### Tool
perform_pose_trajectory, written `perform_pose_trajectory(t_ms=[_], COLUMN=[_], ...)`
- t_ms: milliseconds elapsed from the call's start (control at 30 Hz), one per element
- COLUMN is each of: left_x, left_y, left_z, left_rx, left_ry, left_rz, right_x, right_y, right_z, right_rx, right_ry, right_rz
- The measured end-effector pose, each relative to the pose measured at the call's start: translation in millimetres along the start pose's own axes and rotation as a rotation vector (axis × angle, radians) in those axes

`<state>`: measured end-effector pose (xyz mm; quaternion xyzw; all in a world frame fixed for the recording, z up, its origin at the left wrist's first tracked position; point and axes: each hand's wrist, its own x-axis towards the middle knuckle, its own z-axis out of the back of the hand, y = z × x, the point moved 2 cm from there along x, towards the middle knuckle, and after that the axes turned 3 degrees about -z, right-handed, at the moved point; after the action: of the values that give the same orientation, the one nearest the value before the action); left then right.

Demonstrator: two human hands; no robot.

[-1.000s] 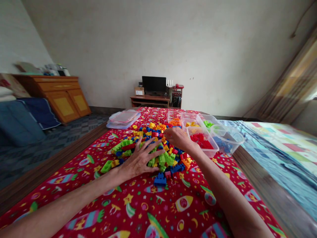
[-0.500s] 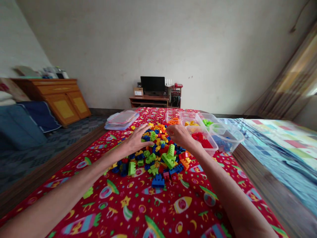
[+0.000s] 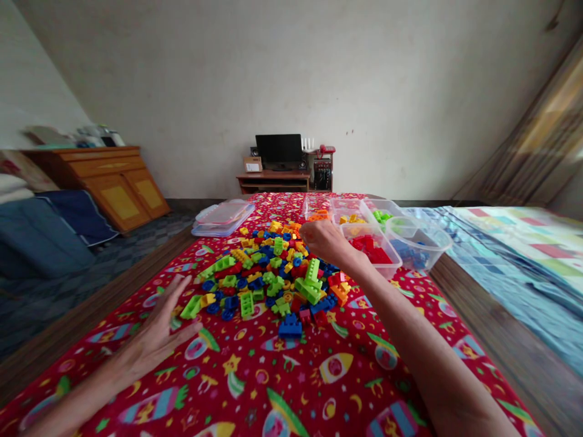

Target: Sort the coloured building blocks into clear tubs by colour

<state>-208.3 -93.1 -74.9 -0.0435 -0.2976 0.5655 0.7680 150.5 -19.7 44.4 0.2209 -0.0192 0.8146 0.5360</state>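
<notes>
A mixed heap of toy building bricks [image 3: 273,267] in red, blue, green, yellow and orange lies on the red patterned cloth [image 3: 255,379]. Over the heap's far right part, my right hand [image 3: 322,240] is closed with its fingers pointing down; what they hold, if anything, is hidden. My left hand [image 3: 159,328] hovers at the near left of the heap, fingers spread and nothing in it. Closest to it is a green brick [image 3: 191,307] at the heap's edge. A blue brick [image 3: 290,328] lies at the near side, and a tall green brick piece [image 3: 312,282] stands out on top.
Clear boxes stand at the right: one with red bricks [image 3: 370,249], others with orange bricks [image 3: 319,215], yellow bricks [image 3: 350,220] and green bricks [image 3: 381,216]. A round tub [image 3: 439,246] holds blue bricks. Stacked lids [image 3: 223,215] lie at the far left. A bed [image 3: 514,243] adjoins on the right.
My left hand has moved from over the heap toward me and to the left, uncovering green bricks there. My right hand stays closed over the heap's far right part.
</notes>
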Motion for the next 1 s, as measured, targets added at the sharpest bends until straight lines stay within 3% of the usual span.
perform_pose_trajectory(t_ms=[200, 400, 633, 833, 1000], left_x=[44.3, 96.1, 132.0, 156.7, 172.2], left_y=[-53.9, -72.0, -111.4, -150.5, -150.4], left_z=[-27.1, -49.4, -48.4, -52.5, -62.9], left_rx=[-0.029, -0.161, -0.12, -0.3, -0.545], left_ry=[-0.136, -0.137, -0.165, -0.057, -0.094], left_rz=[-0.013, 0.058, -0.163, -0.161, -0.171], right_x=[0.5, 2.4, 1.7, 2.7, 3.0], right_y=[-1.3, -4.4, -1.0, -5.3, -9.5], right_z=[-5.3, -10.2, -14.0, -17.5, -15.7], right_rx=[-0.007, -0.005, -0.033, -0.032, -0.059], right_ry=[0.011, 0.05, 0.062, 0.074, 0.086], right_rz=[-0.004, -0.01, -0.014, -0.015, -0.024])
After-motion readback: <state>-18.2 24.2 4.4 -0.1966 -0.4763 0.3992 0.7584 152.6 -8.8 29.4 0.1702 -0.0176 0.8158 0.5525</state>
